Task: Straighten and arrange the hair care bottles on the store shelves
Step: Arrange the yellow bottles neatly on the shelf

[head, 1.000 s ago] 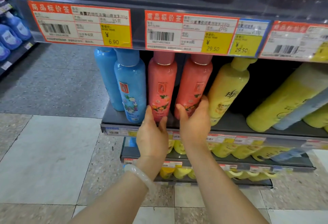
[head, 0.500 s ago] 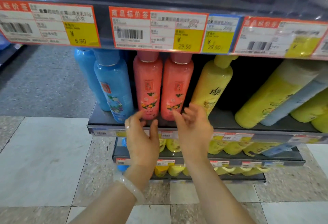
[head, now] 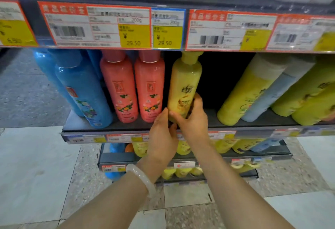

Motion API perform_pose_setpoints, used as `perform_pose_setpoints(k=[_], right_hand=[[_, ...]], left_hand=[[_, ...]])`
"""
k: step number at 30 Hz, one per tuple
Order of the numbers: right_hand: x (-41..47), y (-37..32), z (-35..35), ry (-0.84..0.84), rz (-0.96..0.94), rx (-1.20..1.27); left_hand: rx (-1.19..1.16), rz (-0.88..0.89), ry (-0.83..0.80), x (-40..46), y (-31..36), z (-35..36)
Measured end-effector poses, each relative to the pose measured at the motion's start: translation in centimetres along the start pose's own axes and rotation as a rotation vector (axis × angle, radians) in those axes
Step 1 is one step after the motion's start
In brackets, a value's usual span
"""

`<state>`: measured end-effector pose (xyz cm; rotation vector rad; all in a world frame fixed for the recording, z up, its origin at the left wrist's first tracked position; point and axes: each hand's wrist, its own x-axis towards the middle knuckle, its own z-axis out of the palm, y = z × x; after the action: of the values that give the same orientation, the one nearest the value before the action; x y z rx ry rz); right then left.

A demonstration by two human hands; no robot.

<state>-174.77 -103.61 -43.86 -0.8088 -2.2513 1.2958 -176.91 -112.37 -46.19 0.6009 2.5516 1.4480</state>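
Your hands are now off the pink bottles (head: 150, 87) and on the yellow bottle (head: 184, 83) just beside them on the shelf (head: 126, 128): your right hand (head: 194, 120) curls its fingers round the base, while your left hand (head: 163, 138) presses alongside with fingers nearly straight.

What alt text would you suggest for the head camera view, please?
A person's right hand grips the lower part of a yellow bottle on a store shelf, the left hand close beside it. Two pink bottles and blue bottles stand to its left; larger bottles lean at the right.

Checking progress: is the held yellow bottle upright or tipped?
Nearly upright, leaning slightly right; yellow bottle gripped low by right hand, left hand touching.
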Motion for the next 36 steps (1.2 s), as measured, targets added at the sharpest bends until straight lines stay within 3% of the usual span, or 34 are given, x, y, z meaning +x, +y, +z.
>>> perform_pose_setpoints(k=[3,5,7,9,12,16,24,36], right_hand=[[-0.5,0.9,-0.7,-0.026,0.024,0.021],[-2.0,2.3,-2.7,0.116,0.081,0.067],[-3.4,3.7,-5.6,0.328,0.112,0.131],[-3.5,5.1,-8.6,0.426,0.116,0.166],[-1.7,6.1,-11.9,0.294,0.09,0.117],[-0.4,6.4,-13.3,0.091,-0.027,0.089],[1.2,7.6,-14.1,0.081,-0.085,0.105],[2.4,6.0,-11.7,-0.087,-0.083,0.163]], left_hand=[[-0.013,0.079,0.121,-1.0,0.3,0.3],[-0.047,0.182,0.168,-1.9,0.9,1.1],[-0.049,0.209,0.085,-2.4,2.2,2.4],[-0.014,0.183,-0.04,-2.0,4.1,4.2],[-0.022,0.143,-0.151,-0.7,6.7,7.1],[-0.091,0.059,-0.132,0.5,8.5,9.8],[-0.139,-0.094,0.004,2.3,9.1,12.9],[-0.105,-0.065,0.097,3.3,6.9,10.3]])
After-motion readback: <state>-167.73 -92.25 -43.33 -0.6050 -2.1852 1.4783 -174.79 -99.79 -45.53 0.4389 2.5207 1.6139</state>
